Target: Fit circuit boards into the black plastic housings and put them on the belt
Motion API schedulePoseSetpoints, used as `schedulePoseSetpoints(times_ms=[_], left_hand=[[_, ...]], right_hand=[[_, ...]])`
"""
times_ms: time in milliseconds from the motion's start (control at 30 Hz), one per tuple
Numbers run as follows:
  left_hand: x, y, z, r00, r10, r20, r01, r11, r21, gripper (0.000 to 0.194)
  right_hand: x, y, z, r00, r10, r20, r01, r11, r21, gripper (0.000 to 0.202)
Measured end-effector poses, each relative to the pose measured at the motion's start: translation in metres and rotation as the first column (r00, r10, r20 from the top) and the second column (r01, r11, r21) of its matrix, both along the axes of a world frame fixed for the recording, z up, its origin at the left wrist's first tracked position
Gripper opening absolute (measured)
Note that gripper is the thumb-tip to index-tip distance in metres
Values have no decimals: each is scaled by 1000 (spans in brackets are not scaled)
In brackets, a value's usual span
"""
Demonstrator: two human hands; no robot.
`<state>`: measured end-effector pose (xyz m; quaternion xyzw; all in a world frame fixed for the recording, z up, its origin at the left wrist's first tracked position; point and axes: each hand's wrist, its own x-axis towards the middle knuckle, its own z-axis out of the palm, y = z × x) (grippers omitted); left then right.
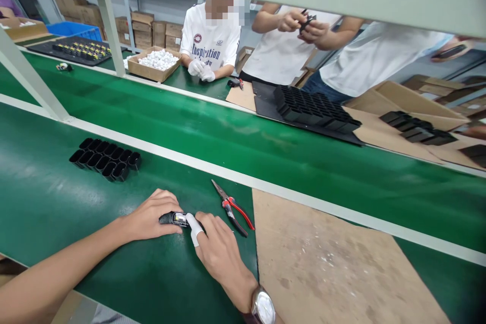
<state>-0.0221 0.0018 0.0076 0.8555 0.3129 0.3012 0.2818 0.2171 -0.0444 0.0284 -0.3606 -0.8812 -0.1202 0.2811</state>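
Observation:
My left hand [157, 216] grips a small black housing with a circuit board inside [179, 219], its fingers wrapped over the far side. From the right, my right hand [218, 243] closes on the same piece. A white finger cot [194, 229] covers one of its digits, whose tip rests at the board's edge. Red-and-black long-nose pliers [232, 206] lie just beyond my right hand. Past my left hand, several black open-topped cases [104, 158] stand in rows on the green bench [41, 182].
A brown board [334, 258] lies at the right. Behind a pale rail [182, 164] runs a green conveyor belt [212, 121]. Across it, people work beside a box of white parts [155, 65] and a black tray of cases [315, 109]. A slanted post [30, 73] stands at left.

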Motion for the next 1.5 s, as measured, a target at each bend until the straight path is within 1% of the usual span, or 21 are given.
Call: schedulePoseSetpoints(times_ms=[267, 467, 700, 1000, 1067, 1167, 1233, 1300, 1333, 1400, 1433, 1500], left_hand=[[0, 0, 0, 1000, 5, 10, -5, 1000, 2, 35], [0, 0, 1, 1000, 4, 5, -4, 1000, 5, 34], [0, 0, 0, 1000, 2, 10, -2, 1000, 17, 34], [1, -1, 3, 1000, 3, -13, -3, 1000, 14, 32], [0, -1, 4, 1000, 7, -27, -6, 1000, 18, 37], [-3, -1, 5, 1000, 4, -24, -3, 999, 41, 43], [-3, -1, 6, 1000, -21, -16, 22, 998, 62, 37], [-3, -1, 6, 999, -44, -10, 44, 995, 92, 29], [-3, -1, 6, 999, -50, -5, 50, 992, 115, 27], [-3, -2, 5, 998, -57, 4, 55, 986, 158, 26], [-4, -2, 4, 998, -55, 4, 54, 986, 161, 27], [-4, -4, 1, 999, -34, -3, 34, 994, 107, 30]], right_hand=[[5, 0, 2, 1000, 0, 10, 0, 1000, 1, 26], [4, 1, 2, 1000, -2, 19, 3, 1000, -12, 29], [5, 2, 3, 1000, -13, 28, 13, 1000, -8, 27], [6, 2, 0, 1000, -15, -16, 15, 999, -40, 25], [10, 4, -4, 997, -61, -52, 58, 997, -56, 24], [17, 10, -12, 981, -191, -45, 187, 978, -91, 30], [20, 14, -17, 970, -241, 28, 243, 962, -122, 36], [21, 16, -21, 966, -247, 83, 257, 955, -150, 40], [21, 16, -21, 967, -239, 87, 251, 954, -163, 41], [19, 15, -19, 980, -199, 15, 198, 961, -194, 40], [17, 13, -17, 986, -156, -52, 141, 966, -218, 38], [13, 10, -13, 980, -43, -195, -12, 963, -270, 35]])
